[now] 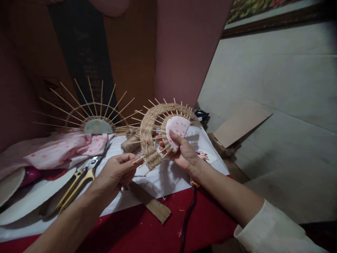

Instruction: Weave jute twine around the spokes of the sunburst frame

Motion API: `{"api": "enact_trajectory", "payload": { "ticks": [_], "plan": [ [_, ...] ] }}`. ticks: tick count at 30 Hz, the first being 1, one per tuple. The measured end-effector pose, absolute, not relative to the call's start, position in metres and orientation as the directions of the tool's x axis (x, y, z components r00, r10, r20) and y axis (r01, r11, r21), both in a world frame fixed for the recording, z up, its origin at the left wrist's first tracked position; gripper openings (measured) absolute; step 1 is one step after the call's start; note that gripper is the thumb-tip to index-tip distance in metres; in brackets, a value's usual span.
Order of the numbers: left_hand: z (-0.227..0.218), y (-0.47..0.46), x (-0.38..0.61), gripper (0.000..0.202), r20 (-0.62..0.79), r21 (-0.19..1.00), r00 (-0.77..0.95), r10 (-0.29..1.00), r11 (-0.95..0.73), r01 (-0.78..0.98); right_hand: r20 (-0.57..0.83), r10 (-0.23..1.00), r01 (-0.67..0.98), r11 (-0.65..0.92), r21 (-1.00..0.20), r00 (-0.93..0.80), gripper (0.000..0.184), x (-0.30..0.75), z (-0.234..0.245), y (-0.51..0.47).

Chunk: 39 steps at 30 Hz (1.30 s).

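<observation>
My right hand [184, 154] grips a half-round woven fan [150, 123] by its center, thumb over the white half-disc of red-dotted cloth [177, 127]. Thin wooden sticks radiate from that center through a wide band of twine, and their tips stick out past its edge. At the band's lower left end, my left hand [123, 168] is closed, its thumb and finger pinching the tip of a stick [138, 160]. Behind the fan lies a roll of twine [131, 143]. The fingers of my right hand behind the fan are mostly hidden.
A second stick fan [98, 125] with a pale green center stands at the back left. Pink dotted cloth [71, 149] and gold-handled scissors [79, 179] lie left. A cardboard strip [150, 202] and black cable [189, 214] are at the front, over red cloth [210, 211].
</observation>
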<state>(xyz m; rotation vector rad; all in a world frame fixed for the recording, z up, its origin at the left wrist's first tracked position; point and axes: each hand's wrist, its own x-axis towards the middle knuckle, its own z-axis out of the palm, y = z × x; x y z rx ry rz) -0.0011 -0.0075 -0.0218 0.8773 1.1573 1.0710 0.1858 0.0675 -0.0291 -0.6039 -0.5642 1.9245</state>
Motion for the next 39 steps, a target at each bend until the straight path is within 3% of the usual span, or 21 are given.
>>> {"api": "enact_trajectory", "payload": {
  "ticks": [3, 7, 11, 20, 24, 27, 30, 32, 34, 36, 39],
  "plan": [
    [-0.021, -0.005, -0.005, 0.037, -0.363, 0.829, 0.241, 0.900, 0.430, -0.357, -0.172, 0.913, -0.672, -0.391, -0.629, -0.369, 0.025, 0.186, -0.031, 0.069],
    [-0.019, -0.008, -0.008, 0.022, -0.321, 0.746, 0.321, 0.891, 0.446, -0.494, -0.183, 0.926, -0.708, -0.371, -0.601, -0.330, 0.023, 0.185, -0.032, 0.071],
    [-0.016, -0.012, -0.005, 0.008, -0.298, 0.731, 0.287, 0.910, 0.411, -0.545, -0.200, 0.925, -0.732, -0.379, -0.566, -0.324, 0.021, 0.184, -0.031, 0.073],
    [-0.018, -0.019, 0.005, 0.015, -0.205, 0.849, 0.086, 0.975, 0.221, -0.479, -0.221, 0.933, -0.742, -0.359, -0.566, -0.284, 0.019, 0.185, -0.032, 0.074],
    [-0.019, -0.019, 0.008, 0.021, -0.257, 0.839, 0.050, 0.965, 0.249, -0.484, -0.193, 0.943, -0.743, -0.334, -0.580, -0.272, 0.019, 0.185, -0.035, 0.077],
    [-0.022, -0.018, 0.007, 0.026, -0.254, 0.926, -0.085, 0.964, 0.217, -0.310, -0.149, 0.964, -0.724, -0.264, -0.637, -0.219, 0.018, 0.185, -0.036, 0.077],
    [-0.026, -0.018, 0.004, 0.020, 0.049, 0.991, -0.250, 0.967, -0.017, 0.131, -0.135, 0.970, -0.664, -0.237, -0.709, -0.201, 0.017, 0.184, -0.033, 0.074],
    [-0.028, -0.018, 0.001, 0.013, 0.365, 0.853, -0.195, 0.911, -0.242, 0.462, -0.145, 0.968, -0.626, -0.243, -0.741, -0.205, 0.016, 0.184, -0.031, 0.071],
    [-0.031, -0.018, -0.002, 0.011, 0.585, 0.608, -0.018, 0.811, -0.424, 0.671, -0.157, 0.960, -0.588, -0.267, -0.763, -0.232, 0.015, 0.184, -0.030, 0.068],
    [-0.033, -0.017, -0.004, 0.011, 0.673, 0.399, 0.147, 0.725, -0.523, 0.753, -0.173, 0.945, -0.545, -0.304, -0.782, -0.278, 0.016, 0.183, -0.031, 0.066],
    [-0.033, -0.015, -0.007, 0.010, 0.698, 0.245, 0.256, 0.669, -0.558, 0.792, -0.202, 0.922, -0.479, -0.349, -0.806, -0.331, 0.017, 0.183, -0.032, 0.066]
  ]
}}
